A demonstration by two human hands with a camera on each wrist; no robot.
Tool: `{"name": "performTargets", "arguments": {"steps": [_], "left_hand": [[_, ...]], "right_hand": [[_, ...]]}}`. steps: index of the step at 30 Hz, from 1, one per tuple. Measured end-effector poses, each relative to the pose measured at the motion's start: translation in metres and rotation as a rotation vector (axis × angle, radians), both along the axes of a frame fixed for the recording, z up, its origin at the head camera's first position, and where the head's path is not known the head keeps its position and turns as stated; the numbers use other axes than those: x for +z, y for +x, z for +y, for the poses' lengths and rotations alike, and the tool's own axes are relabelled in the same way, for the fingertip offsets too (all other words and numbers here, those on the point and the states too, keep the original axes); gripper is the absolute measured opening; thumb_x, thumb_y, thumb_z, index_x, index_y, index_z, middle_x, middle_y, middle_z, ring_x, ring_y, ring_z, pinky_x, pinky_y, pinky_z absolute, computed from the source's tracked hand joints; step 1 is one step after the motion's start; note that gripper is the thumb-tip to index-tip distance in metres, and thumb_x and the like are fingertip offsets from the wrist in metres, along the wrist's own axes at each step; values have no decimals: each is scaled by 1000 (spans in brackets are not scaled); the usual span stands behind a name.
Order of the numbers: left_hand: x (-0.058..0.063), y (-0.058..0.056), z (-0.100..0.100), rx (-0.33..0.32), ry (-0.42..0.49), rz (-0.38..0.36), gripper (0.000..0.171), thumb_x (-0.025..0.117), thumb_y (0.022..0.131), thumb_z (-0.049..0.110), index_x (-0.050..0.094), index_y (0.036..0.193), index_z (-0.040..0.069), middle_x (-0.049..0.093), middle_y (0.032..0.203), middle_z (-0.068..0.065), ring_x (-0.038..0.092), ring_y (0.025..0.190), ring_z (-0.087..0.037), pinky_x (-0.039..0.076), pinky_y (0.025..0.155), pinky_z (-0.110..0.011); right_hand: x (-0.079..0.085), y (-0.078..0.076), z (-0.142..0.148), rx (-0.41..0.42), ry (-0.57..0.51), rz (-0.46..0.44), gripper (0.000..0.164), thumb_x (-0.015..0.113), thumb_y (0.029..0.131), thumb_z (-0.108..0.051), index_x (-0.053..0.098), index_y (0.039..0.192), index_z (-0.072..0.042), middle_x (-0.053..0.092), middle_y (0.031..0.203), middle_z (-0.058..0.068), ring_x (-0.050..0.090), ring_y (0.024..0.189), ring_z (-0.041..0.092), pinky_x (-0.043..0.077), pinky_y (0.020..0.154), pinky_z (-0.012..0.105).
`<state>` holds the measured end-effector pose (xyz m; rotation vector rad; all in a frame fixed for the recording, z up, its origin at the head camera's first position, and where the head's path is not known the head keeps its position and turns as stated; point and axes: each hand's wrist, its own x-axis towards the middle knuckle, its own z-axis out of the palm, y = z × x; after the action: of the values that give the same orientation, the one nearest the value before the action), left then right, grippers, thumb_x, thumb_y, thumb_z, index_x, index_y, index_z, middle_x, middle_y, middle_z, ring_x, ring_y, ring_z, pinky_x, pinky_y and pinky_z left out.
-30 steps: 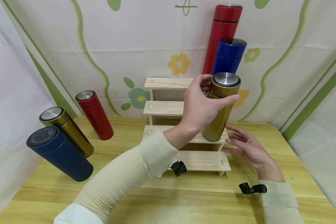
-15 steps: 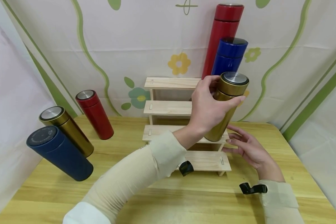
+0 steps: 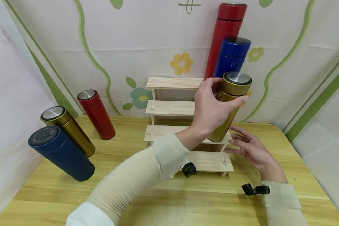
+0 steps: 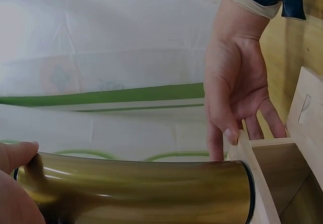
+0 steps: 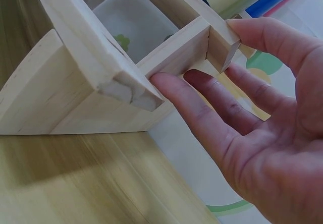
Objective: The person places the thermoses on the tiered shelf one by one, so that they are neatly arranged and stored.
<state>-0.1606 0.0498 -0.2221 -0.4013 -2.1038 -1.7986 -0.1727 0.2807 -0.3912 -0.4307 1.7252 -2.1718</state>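
Note:
In the head view my left hand (image 3: 210,108) grips the upper part of a gold thermos bottle (image 3: 235,86) with a steel-topped lid. The bottle stands near the right end of the second tier from the bottom of a stepped wooden shelf (image 3: 169,107). The left wrist view shows the bottle's base against that plank, whether fully seated I cannot tell. My right hand (image 3: 252,152) is at the shelf's right side; in the right wrist view its thumb and fingers (image 5: 202,108) hold around the end of a plank. Part of the fingers is hidden behind the wood.
Behind the held bottle stand a blue thermos (image 3: 233,55) and a tall red thermos (image 3: 226,33). At the table's left are a dark blue thermos (image 3: 63,155), another gold thermos (image 3: 74,133) and a short red thermos (image 3: 97,116). A patterned cloth (image 3: 135,40) hangs behind.
My left hand has shifted right with the gold thermos, whose top leaned rightward while its base stayed nearly in place. In the last half second little moves. My right hand stays put.

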Motion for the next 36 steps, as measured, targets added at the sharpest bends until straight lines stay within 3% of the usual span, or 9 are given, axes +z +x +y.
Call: {"name": "performTargets", "arguments": {"steps": [5, 11, 15, 21, 29, 36], "left_hand": [[2, 1, -1, -11, 19, -33, 67, 98, 78, 26, 63, 133, 10, 64, 119, 2, 59, 101, 0, 53, 84, -13], [8, 7, -9, 1, -31, -45, 76, 98, 79, 33, 59, 141, 11, 62, 132, 2, 59, 118, -7, 52, 96, -18], [14, 15, -22, -1, -35, -57, 78, 97, 81, 34, 58, 144, 11, 61, 138, 0, 60, 127, -14, 53, 105, -25], [16, 31, -50, -19, -18, -79, 70, 95, 84, 34, 60, 142, 15, 60, 137, 9, 58, 129, -8, 49, 115, -24], [-3, 56, -93, 0, -33, -75, 66, 96, 83, 26, 64, 139, 14, 65, 139, 5, 61, 132, -12, 48, 119, -29], [-23, 70, -131, 44, 6, -86, 61, 96, 82, 18, 66, 134, 12, 66, 137, 1, 64, 129, -14, 49, 119, -28]], "right_hand": [[0, -1, 0, 4, 6, 3, 50, 52, 111, 3, 48, 156, -19, 63, 122, 0, 70, 103, 9, 66, 95, 44], [0, 0, 0, 0, 7, -4, 49, 52, 111, 3, 50, 154, -20, 61, 123, -1, 69, 103, 9, 66, 96, 45], [0, 0, 1, 4, 1, -1, 49, 51, 111, 3, 50, 154, -20, 63, 123, -1, 70, 103, 9, 65, 96, 45], [-1, 1, 0, 1, 0, -3, 49, 52, 110, 4, 51, 153, -20, 60, 123, 0, 71, 101, 10, 65, 96, 46], [-1, 0, 1, 2, -4, 9, 51, 52, 109, 6, 50, 153, -20, 59, 125, 1, 69, 102, 9, 65, 96, 47], [-1, 1, 0, 11, -22, 22, 51, 50, 109, 7, 51, 153, -20, 58, 125, 1, 68, 103, 8, 66, 95, 45]]}}
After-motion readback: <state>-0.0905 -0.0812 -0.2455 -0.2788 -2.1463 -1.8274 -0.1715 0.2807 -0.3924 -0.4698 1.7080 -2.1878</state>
